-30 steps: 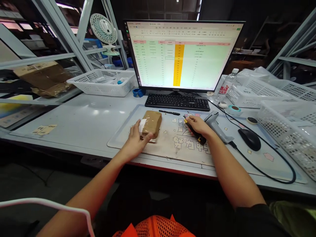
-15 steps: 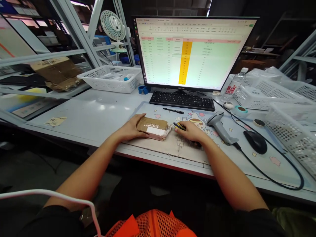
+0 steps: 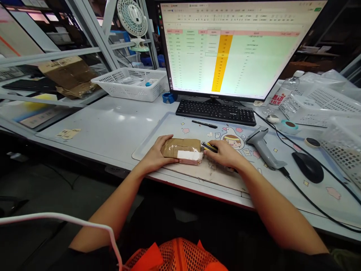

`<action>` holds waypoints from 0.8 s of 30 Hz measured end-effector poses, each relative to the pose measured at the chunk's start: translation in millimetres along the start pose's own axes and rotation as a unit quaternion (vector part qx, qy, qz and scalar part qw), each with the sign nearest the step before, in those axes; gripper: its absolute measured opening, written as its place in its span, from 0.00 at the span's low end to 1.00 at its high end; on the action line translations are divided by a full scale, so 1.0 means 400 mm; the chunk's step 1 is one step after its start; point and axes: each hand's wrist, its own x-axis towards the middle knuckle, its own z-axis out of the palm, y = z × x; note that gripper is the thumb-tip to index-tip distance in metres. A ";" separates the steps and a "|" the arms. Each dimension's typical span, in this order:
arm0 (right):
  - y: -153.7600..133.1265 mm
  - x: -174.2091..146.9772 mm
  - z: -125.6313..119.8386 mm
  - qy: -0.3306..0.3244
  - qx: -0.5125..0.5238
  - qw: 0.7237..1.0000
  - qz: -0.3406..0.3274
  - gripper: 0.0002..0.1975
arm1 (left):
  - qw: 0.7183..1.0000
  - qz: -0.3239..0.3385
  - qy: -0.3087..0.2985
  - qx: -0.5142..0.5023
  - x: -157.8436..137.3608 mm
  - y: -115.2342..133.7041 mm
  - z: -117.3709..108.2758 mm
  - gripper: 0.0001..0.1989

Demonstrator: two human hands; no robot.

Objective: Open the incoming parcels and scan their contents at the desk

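Here grips a brown parcel [image 3: 183, 143] with the left hand [image 3: 153, 159], wrapped round its nine o'clock end. Holds a knife [image 3: 210, 147] in the right hand [image 3: 225, 153], closed about the handle, with the tip at the parcel's three o'clock end; cannot tell whether touching. Rests the parcel on the mat [image 3: 160, 130], near the desk's [image 3: 113, 124] front edge, with a white label [image 3: 188, 155] towards four. From there, has a pen [image 3: 205, 124] at one o'clock, with a keyboard [image 3: 216, 112] and a screen [image 3: 239, 56] beyond, a scanner [image 3: 262, 147] and then a mouse [image 3: 307, 166] at three, and a white basket [image 3: 126, 92] at eleven.
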 end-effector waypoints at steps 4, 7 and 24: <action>-0.009 -0.011 -0.007 -0.021 0.009 1.000 -0.020 0.13 | 1.000 -0.009 0.021 0.003 0.005 -0.002 0.007 0.46; -0.014 -0.017 -0.015 -0.040 0.014 0.999 -0.027 0.12 | 1.000 0.003 0.023 0.011 0.008 -0.004 0.010 0.45; 0.020 -0.013 -0.043 -0.070 0.008 0.998 -0.005 0.16 | 0.998 -0.019 -0.006 -0.053 -0.003 -0.019 -0.012 0.59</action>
